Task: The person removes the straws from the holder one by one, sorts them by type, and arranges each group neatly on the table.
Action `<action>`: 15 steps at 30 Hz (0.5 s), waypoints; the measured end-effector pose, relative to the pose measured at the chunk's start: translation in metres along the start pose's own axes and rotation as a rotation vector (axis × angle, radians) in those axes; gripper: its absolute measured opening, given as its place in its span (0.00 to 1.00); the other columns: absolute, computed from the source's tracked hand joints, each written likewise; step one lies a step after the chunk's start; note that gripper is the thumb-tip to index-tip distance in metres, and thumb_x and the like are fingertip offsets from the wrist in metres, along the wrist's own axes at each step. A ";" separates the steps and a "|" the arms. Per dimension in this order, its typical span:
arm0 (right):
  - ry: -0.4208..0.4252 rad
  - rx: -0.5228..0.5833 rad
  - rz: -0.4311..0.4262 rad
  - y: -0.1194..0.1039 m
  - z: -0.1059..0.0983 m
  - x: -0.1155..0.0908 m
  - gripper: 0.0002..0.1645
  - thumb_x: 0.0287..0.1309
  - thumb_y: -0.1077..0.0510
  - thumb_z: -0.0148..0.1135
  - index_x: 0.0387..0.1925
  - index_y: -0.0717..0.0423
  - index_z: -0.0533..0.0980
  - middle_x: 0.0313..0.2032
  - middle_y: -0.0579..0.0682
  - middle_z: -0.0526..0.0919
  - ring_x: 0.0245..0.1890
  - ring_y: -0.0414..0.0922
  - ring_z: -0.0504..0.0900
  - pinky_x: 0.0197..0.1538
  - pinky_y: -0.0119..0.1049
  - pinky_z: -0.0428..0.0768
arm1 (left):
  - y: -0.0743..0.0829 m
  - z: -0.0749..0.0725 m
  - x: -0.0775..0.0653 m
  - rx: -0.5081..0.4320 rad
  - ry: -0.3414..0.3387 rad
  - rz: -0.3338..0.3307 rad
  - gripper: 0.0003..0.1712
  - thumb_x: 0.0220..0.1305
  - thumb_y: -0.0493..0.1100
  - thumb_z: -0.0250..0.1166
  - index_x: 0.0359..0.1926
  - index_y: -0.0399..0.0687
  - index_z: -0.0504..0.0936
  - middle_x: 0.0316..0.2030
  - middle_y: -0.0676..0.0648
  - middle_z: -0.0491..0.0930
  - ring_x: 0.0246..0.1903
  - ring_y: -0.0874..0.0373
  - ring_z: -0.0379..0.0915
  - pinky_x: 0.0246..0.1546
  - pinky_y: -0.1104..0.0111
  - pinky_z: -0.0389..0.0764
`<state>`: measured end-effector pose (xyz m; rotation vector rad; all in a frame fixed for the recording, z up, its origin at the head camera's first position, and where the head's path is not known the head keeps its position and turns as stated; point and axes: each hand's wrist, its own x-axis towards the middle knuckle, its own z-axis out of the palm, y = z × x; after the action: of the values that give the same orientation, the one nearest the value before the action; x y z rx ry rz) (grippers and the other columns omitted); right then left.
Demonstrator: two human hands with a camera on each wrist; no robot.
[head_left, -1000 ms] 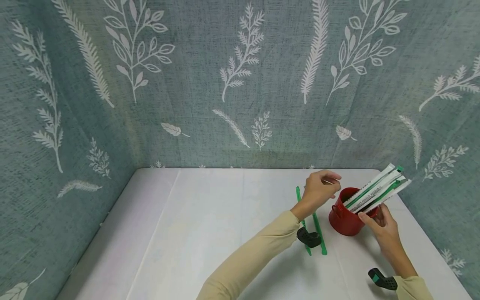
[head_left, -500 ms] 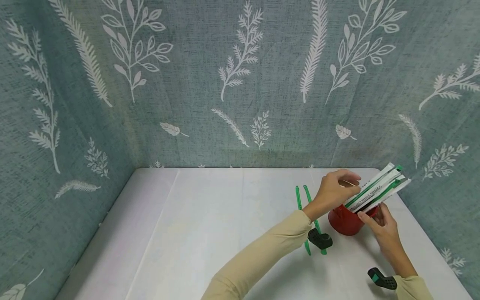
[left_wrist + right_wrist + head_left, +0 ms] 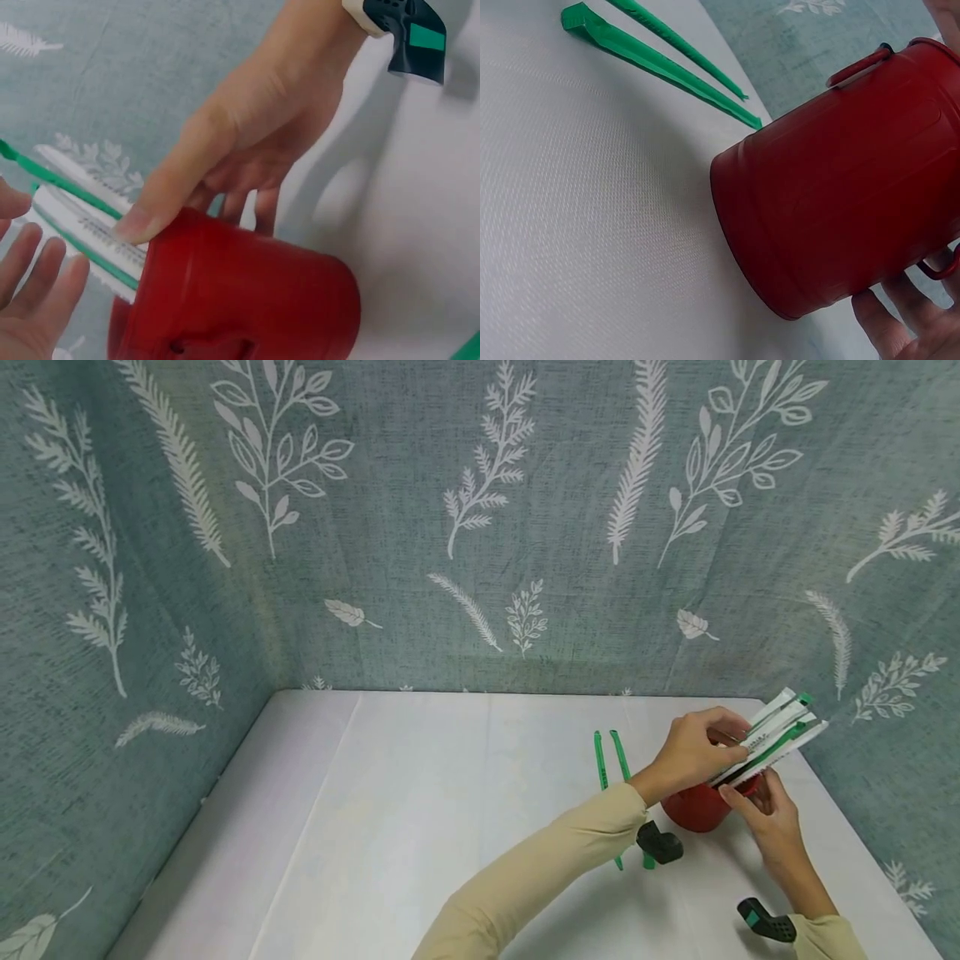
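A small red bucket [image 3: 697, 808] with loop handles stands on the table at the right; slim white and green paper packets [image 3: 787, 735] lean out of its mouth. My right hand [image 3: 772, 835] holds the bucket's right side, thumb at the rim and fingers outside, as the left wrist view also shows. My left hand [image 3: 697, 752] is at the packets' left side, covering part of the bucket. In the left wrist view the left hand's fingers [image 3: 49, 277] lie loosely spread beside the packets; whether they touch is unclear.
Two long green sticks [image 3: 664, 67] lie side by side on the white table [image 3: 420, 827], left of the bucket and partly under the left forearm. Leaf-patterned grey-green cloth [image 3: 420, 510] walls the table's back and sides. Each wrist wears a black device [image 3: 765, 920].
My left hand has moved right, from left of the bucket to beside the packets. The right hand keeps its hold on the bucket, and the packets stay in place.
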<state>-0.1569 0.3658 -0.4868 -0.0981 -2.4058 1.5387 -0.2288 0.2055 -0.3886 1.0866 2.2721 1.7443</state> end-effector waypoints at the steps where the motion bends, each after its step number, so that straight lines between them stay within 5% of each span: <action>1: -0.003 0.000 0.005 0.000 0.000 0.000 0.42 0.65 0.56 0.57 0.73 0.36 0.48 0.67 0.44 0.62 0.56 0.27 0.64 0.48 0.12 0.68 | -0.001 0.002 0.000 0.008 -0.001 0.005 0.14 0.60 0.36 0.64 0.49 0.46 0.80 0.41 0.53 0.82 0.34 0.77 0.73 0.35 0.87 0.73; 10: 0.002 -0.036 0.054 0.000 0.000 -0.001 0.42 0.65 0.53 0.56 0.73 0.35 0.46 0.69 0.51 0.58 0.64 0.37 0.61 0.51 0.12 0.65 | 0.002 0.018 0.002 0.084 -0.013 -0.011 0.16 0.59 0.37 0.65 0.49 0.48 0.80 0.41 0.55 0.83 0.37 0.74 0.76 0.34 0.89 0.70; 15: 0.018 -0.035 0.021 0.000 0.000 -0.001 0.42 0.65 0.56 0.56 0.73 0.38 0.48 0.70 0.49 0.56 0.66 0.35 0.58 0.55 0.11 0.59 | 0.004 0.025 0.005 0.124 -0.066 -0.092 0.16 0.60 0.40 0.65 0.50 0.52 0.80 0.40 0.59 0.81 0.35 0.77 0.74 0.32 0.88 0.71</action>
<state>-0.1563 0.3660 -0.4873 -0.1445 -2.4264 1.4985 -0.2191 0.2286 -0.3922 1.0249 2.3766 1.5299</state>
